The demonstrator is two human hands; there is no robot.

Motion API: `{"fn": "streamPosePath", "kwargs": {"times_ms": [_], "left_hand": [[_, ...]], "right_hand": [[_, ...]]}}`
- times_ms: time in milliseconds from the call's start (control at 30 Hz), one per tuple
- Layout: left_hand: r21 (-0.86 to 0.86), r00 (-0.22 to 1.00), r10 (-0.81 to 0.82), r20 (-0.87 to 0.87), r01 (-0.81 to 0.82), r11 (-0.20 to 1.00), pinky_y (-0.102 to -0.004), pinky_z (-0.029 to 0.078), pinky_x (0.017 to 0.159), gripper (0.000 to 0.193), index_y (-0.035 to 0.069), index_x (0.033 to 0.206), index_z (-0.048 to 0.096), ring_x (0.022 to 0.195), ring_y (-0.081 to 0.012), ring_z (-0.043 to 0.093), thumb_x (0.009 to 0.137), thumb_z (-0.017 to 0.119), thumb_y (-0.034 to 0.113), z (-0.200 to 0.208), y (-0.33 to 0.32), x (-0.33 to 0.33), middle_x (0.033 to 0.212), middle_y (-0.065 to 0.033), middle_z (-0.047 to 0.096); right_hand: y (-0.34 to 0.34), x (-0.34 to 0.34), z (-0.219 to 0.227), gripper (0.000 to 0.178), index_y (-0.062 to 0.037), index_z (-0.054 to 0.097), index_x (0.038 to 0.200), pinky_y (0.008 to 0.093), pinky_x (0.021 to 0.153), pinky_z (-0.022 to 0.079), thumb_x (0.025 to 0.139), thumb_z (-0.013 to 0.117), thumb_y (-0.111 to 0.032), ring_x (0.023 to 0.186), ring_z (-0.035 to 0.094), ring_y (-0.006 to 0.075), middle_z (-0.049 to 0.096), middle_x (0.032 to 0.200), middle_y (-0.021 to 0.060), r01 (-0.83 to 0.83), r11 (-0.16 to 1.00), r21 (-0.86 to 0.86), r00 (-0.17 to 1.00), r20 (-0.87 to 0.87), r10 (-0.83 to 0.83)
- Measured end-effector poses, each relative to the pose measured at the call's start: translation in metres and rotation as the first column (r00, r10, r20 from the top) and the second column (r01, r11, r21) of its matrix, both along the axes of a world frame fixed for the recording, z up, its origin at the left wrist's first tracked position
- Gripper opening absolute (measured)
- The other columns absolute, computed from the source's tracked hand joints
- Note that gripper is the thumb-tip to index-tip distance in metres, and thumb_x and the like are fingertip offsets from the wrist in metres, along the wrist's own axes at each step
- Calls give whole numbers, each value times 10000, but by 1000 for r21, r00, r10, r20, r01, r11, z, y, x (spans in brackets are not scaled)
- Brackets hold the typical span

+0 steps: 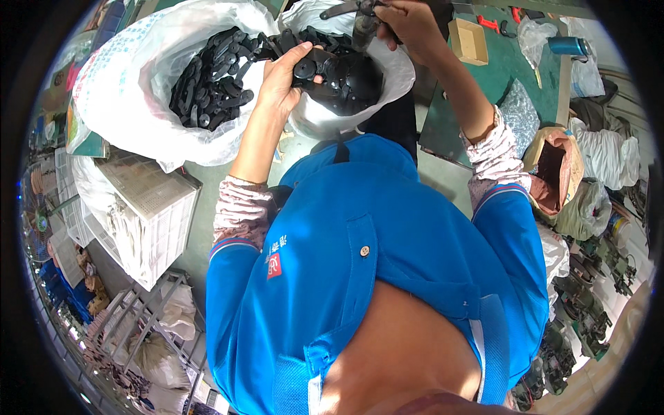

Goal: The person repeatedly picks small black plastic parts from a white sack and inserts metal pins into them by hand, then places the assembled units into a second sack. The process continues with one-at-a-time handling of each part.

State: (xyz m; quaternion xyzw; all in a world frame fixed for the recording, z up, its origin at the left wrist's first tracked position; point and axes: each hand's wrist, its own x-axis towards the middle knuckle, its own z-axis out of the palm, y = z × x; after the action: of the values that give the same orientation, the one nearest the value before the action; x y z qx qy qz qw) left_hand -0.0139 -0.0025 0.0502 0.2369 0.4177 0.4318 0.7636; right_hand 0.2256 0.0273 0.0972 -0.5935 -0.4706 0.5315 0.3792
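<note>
Over the white bag (324, 126), the left hand (281, 77) grips black parts (305, 68). Beyond them, rightward, the right hand (413, 29) clasps a lever-armed piece (364, 29).

the black parts (225, 59) are glossy, probably plastic, the white bags (117, 97) crinkled plastic.

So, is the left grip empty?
No, the left grip holds black parts between thumb and fingers.
</note>
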Motion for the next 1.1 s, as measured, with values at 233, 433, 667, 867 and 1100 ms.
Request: {"fn": "streamPosePath", "kwargs": {"times_ms": [233, 433, 667, 867, 1100], "left_hand": [[88, 987, 128, -97, -119, 989, -273, 565, 470, 227, -62, 937, 622, 673, -182, 648, 825, 673, 129, -5, 0, 6, 870, -129, 659], [74, 964, 263, -47, -259, 963, -345, 570, 539, 172, -13, 954, 562, 701, -206, 642, 801, 640, 1, -18, -6, 30, 840, -119, 649], [81, 957, 281, -75, -275, 958, -362, 607, 566, 175, -31, 969, 555, 747, -230, 652, 817, 629, 16, -32, -20, 43, 874, -125, 628], [-9, 958, 288, 17, -288, 958, -451, 616, 643, 153, -74, 934, 565, 816, -246, 652, 841, 614, 37, -30, -10, 16, 909, -166, 625], [48, 978, 206, 44, -208, 977, -367, 615, 640, 186, -15, 1009, 524, 769, -203, 639, 872, 608, 79, -18, -32, 26, 896, -108, 611]], "right_hand": [[-82, -27, -20, 358, -17, 598, 1122, 269, 543, 501, 870, 652, -265, 685, 640, 157, 645, 916, 104, -100, 986, -131, 992, 67, 109], [-104, -74, -44, 257, -68, 625, 932, 340, 628, 505, 724, 721, -186, 826, 611, 290, 612, 944, 72, -530, 612, 587, 638, 752, -168], [-128, -71, -62, 222, -18, 523, 1020, 403, 701, 516, 799, 550, -28, 910, 601, 355, 505, 1213, 172, -370, 752, 545, 773, 629, -76], [-152, -60, -67, 257, 17, 523, 1150, 299, 788, 503, 898, 478, 32, 949, 640, 239, 585, 1114, 131, 15, 935, 355, 976, 199, -91], [-127, -80, -81, 231, 8, 559, 1081, 215, 651, 455, 960, 514, -183, 662, 525, 76, 577, 808, 29, 341, 927, 154, 896, -353, -271]]}}
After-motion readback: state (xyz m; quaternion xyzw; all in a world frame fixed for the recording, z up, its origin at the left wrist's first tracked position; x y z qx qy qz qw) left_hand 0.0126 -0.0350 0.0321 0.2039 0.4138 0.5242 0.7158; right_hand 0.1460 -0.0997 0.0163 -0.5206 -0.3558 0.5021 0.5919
